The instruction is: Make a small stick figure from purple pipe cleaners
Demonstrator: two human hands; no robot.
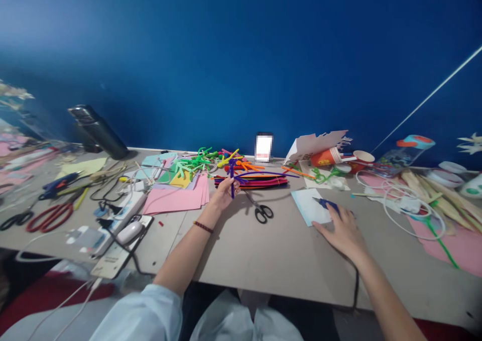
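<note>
Your left hand (225,192) pinches fuzzy purple pipe cleaners (232,167); whether your right hand (344,228) grips the blue plastic glue gun (330,204) is unclear; a snagged black cord (356,287) could jerk it.

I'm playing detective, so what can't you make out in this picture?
All in the head view:
Upright screen: blurred into blocks.
Purple fuzzy stem: fingers of the left hand hide part.
Blue tool: the right hand covers part, so its grip is unclear.
Pale spiky thing: cut off by the right edge.
</note>
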